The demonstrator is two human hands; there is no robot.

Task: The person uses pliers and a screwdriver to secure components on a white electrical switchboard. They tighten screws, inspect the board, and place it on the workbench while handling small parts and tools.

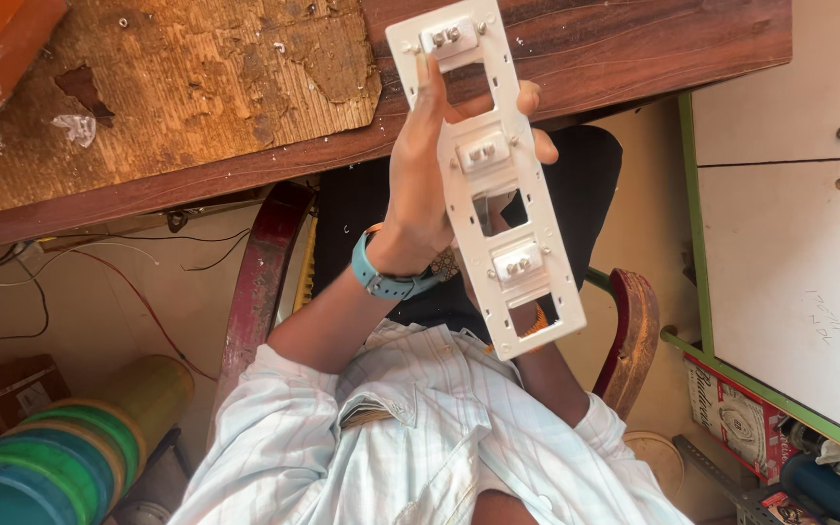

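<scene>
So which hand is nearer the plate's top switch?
Left. The left hand grips the plate, thumb just below the top switch; the right forearm ends behind the plate's bottom end.

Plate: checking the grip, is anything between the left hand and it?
Nothing visible. The left hand holds the plate directly, fingertips curling round its far edge. The right hand is hidden behind it.

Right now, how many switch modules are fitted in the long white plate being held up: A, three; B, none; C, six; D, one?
A: the white plate carries three modules with screw terminals, alternating with open rectangular cut-outs, while the left hand grips it from behind. The right hand is hidden behind the plate's lower end.
</scene>
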